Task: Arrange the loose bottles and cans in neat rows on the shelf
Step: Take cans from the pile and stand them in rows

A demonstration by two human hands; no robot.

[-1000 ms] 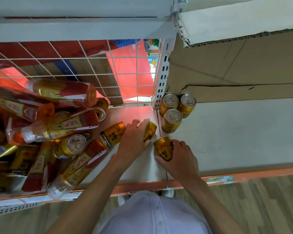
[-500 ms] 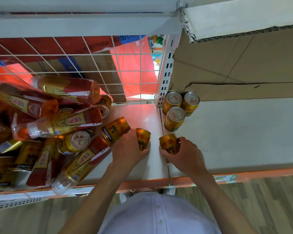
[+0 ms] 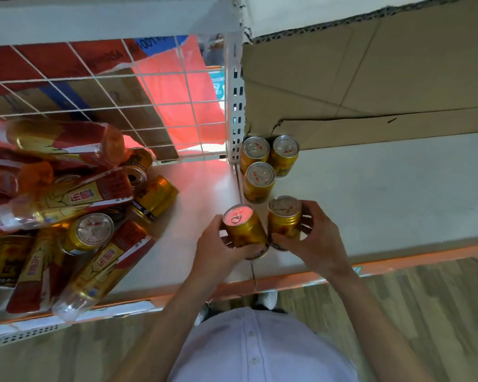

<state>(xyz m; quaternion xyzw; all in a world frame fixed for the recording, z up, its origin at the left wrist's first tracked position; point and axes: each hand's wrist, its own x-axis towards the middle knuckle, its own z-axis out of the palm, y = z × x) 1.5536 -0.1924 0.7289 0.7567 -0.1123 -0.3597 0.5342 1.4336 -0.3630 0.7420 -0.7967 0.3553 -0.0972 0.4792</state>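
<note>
Now: gripped side by side

Left hand (image 3: 218, 245) curls round the left can (image 3: 244, 230) at the shelf (image 3: 384, 194) front; right hand (image 3: 316, 241) clasps the right can (image 3: 284, 220) just beside it. Behind them three cans (image 3: 260, 176) stand upright by the post (image 3: 234, 106). Leftward, a pile (image 3: 66, 194) of bottles and cans lies jumbled.

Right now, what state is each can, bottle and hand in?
Pink-lit gold metal can: upright, gripped by left hand.
Silver-topped gold metal can: upright, gripped by right hand.
Three gold metal cans at back: standing, clustered.
Clear plastic red-gold-labelled bottles: lying heaped.
Gold metal can beside heap: on its side.
</note>
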